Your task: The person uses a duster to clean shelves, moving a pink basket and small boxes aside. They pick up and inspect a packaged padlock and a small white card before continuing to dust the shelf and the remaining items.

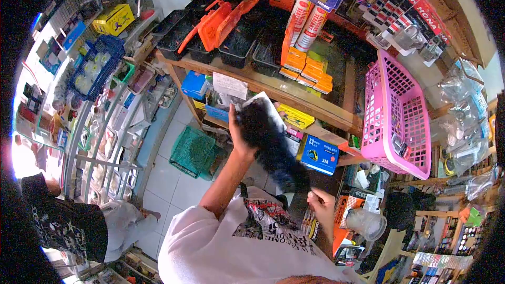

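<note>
My left hand is raised in front of me, its fingers wrapped behind a white box. A black fluffy duster lies across the face of this box and covers most of it. The duster slants down to the right, and my right hand is closed at its lower end; the handle is hidden in the fist. Just beyond the box is the wooden shelf unit, with a blue 3M box and a yellow box on its lower level.
A pink plastic basket stands on the right. Black bins of hardware and orange boxes line the counter top. A green basket sits by the tiled floor. At the left, another person stands near the glass display shelves.
</note>
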`<control>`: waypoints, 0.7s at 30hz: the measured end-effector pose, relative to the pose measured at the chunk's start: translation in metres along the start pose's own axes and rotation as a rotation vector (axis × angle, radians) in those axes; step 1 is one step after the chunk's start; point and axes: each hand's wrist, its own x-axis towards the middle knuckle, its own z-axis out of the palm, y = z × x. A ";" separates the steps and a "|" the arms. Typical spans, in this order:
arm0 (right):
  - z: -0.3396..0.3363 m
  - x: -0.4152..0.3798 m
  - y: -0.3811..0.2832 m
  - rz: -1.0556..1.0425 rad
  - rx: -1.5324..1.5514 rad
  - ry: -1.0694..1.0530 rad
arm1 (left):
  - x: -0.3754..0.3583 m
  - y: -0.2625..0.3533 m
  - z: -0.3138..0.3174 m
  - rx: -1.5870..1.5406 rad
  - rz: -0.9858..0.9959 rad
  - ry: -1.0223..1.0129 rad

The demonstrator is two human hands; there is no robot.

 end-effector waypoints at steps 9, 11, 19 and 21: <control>-0.009 -0.004 0.008 -0.001 0.041 0.084 | 0.004 -0.004 0.010 0.026 0.058 0.284; -0.011 -0.003 -0.006 0.024 -0.028 -0.056 | 0.006 -0.006 0.013 -0.062 0.050 0.282; -0.014 -0.006 0.021 -0.024 -0.116 -0.054 | 0.005 -0.017 0.015 0.006 0.002 0.309; -0.013 -0.006 0.010 -0.012 -0.164 -0.123 | 0.000 -0.009 -0.020 0.035 -0.090 0.148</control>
